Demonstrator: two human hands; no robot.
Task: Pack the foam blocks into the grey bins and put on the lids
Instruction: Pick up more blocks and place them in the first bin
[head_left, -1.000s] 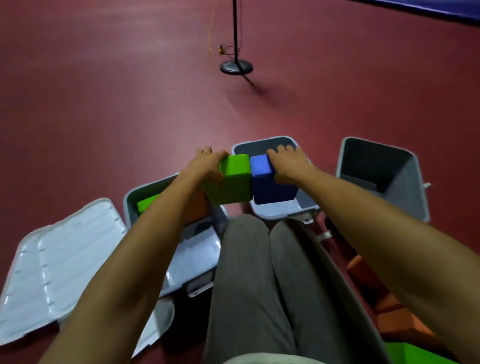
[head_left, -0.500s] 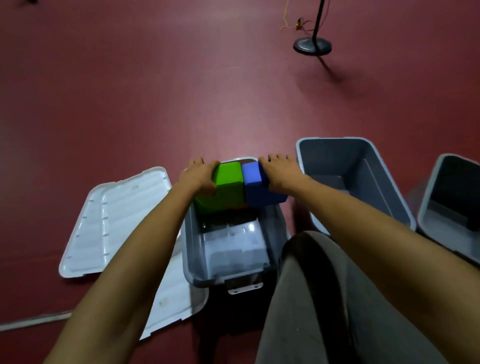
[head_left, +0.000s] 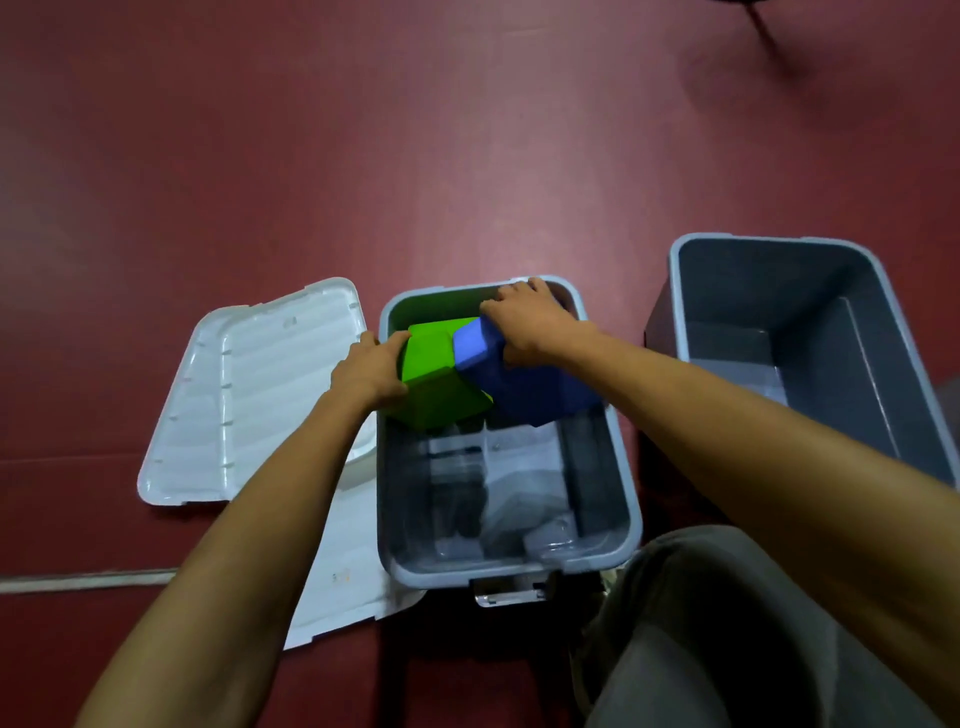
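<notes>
Lengthwise, the open grey bin (head_left: 498, 571) is set pointing away from the person. Over its far end, a tilted blue block (head_left: 524, 387) is gripped by the right hand (head_left: 527, 322), a touching green block (head_left: 436, 379) by the left hand (head_left: 371, 371).

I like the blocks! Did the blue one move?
Yes. The blue block has dipped lower into the grey bin, away from its far rim, and tilted.

The person wore grey trousers (head_left: 717, 634) of smooth, faintly creased cloth, seen at five o'clock. The left forearm (head_left: 270, 499), from seven o'clock, and the right forearm (head_left: 727, 415), from four o'clock, were bare down to the left grip (head_left: 371, 371) and right grip (head_left: 530, 322).
</notes>
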